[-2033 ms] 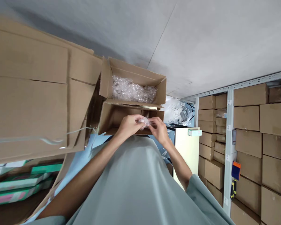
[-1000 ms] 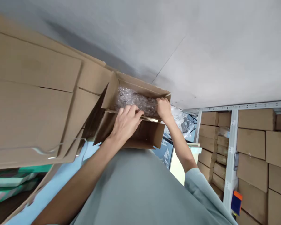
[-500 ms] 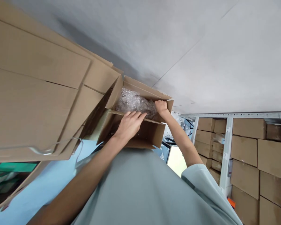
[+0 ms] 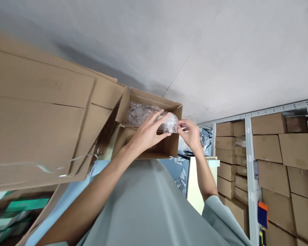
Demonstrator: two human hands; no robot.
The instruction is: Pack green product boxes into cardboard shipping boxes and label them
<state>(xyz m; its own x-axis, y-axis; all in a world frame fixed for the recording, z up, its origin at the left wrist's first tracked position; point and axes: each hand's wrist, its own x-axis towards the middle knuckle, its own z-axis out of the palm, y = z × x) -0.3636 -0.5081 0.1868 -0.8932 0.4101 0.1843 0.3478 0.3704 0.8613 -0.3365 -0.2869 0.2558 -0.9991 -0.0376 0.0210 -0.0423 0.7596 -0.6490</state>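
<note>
**Both hands on a clear plastic packet at the open carton**

The left hand [image 4: 147, 133] grips a small clear plastic packet [image 4: 170, 123] with its fingers spread along the near side and the thumb under it, and the right hand [image 4: 191, 133] pinches the packet's right end between thumb and fingertips. Both hands are closed on the same packet, which sits just right of the frame's centre, held in front of the right end of an open cardboard carton [image 4: 154, 102].

Inside that upper carton lies a crumpled mass of more clear plastic packets [image 4: 138, 114], filling the compartment behind the left hand's fingers. Directly below it is a second open carton [image 4: 166, 148], its interior mostly hidden by the left wrist and too dark to read.

The person's forearms rise from the lower part of the frame, over a grey-green garment [image 4: 149, 208] that fills the bottom centre. A large stack of flattened cardboard [image 4: 41, 112] takes up the left side. On the right, a metal shelving rack [image 4: 251, 160] holds rows of closed brown boxes [image 4: 274, 150]. An orange and dark tool [image 4: 262, 210] hangs on the rack's upright at lower right.
</note>
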